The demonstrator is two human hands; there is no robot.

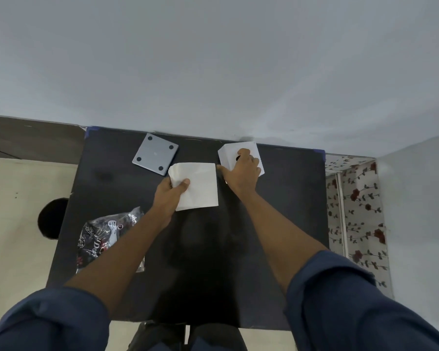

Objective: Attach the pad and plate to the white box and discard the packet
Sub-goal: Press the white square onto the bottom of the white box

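On a black rectangular table (137, 188) set against a pale wall, a person's left hand (171, 192) pinched a square white pad (200, 183) by its near-left corner, while the right hand (243, 171) lay clamped over a white box (228, 154) at the far edge. A grey square plate with four dark dots (155, 154) lay just beyond the pad, and a crinkled silver-and-black packet (104, 236) sat near the table's left side.

light: dim, even | glare: faint on table (276, 198) | edges: wide-angle bowed
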